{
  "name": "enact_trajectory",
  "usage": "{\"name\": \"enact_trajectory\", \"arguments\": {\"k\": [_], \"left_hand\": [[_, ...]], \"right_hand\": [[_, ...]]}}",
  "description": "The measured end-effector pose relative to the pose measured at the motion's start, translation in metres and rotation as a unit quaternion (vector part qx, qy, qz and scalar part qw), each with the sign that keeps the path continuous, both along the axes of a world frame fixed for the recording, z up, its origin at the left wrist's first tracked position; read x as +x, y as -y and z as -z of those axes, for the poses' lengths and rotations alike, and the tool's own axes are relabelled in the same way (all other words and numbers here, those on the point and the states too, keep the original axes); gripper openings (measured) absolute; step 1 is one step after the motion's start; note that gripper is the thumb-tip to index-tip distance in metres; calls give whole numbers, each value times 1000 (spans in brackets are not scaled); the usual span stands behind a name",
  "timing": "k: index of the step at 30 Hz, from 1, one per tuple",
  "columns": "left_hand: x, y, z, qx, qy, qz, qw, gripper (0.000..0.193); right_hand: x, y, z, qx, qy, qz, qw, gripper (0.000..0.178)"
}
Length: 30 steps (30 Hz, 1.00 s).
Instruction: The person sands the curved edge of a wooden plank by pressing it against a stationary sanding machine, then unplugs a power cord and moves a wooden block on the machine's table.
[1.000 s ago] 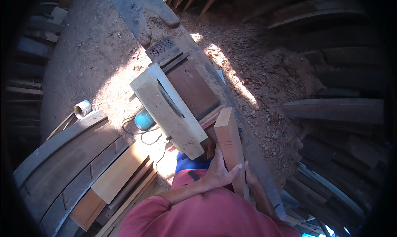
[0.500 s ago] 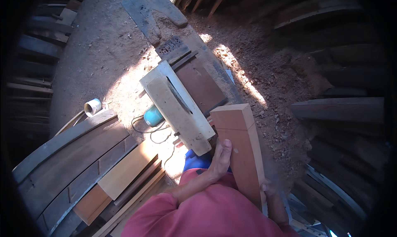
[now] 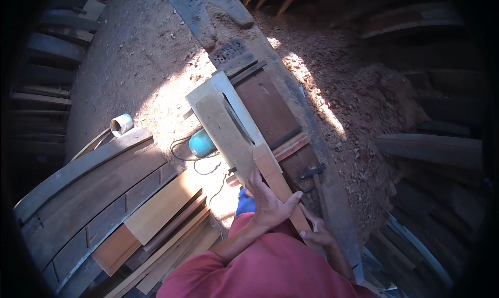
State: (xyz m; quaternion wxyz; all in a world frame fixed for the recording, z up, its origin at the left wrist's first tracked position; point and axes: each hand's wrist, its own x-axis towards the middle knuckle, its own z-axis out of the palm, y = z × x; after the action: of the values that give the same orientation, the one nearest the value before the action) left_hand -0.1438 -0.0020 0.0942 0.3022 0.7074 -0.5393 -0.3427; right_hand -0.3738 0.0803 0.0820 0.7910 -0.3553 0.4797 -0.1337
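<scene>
A reddish-brown wooden board [image 3: 283, 188] stands on edge, its narrow face towards me. Its far end meets the near end of a pale machine table [image 3: 213, 118] that has a long dark slot. My left hand [image 3: 270, 199] presses along the board's left side, with the thumb reaching over its top edge. Nearer my body, my right hand [image 3: 319, 233] grips the board from the right, its thumb over the edge. Beside the machine table, to its left, is a teal motor [image 3: 201, 143] with a dark cable.
A long plank bench [image 3: 283, 74] runs under the machine table, with a clamp-like dark bar [image 3: 312, 170] on it. Stacked boards [image 3: 93, 194] lie at the left, near a white can [image 3: 121, 124]. Wood shavings [image 3: 358, 106] cover the ground at the right.
The board has turned from showing its broad face to standing on edge, and moved left onto the machine table's near end. Both hands have shifted with it.
</scene>
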Motion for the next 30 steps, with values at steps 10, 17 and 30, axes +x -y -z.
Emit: {"name": "enact_trajectory", "arguments": {"k": [10, 17, 30], "left_hand": [[4, 2, 12, 57, -29, -7, 998, 125], [6, 8, 12, 67, -72, -30, 995, 123], [5, 10, 15, 35, -84, -39, 995, 123]], "right_hand": [[7, 28, -1, 63, 1, -19, 998, 115], [8, 38, 0, 121, 17, -12, 992, 118], [3, 37, 7, 141, 11, -26, 990, 123]]}}
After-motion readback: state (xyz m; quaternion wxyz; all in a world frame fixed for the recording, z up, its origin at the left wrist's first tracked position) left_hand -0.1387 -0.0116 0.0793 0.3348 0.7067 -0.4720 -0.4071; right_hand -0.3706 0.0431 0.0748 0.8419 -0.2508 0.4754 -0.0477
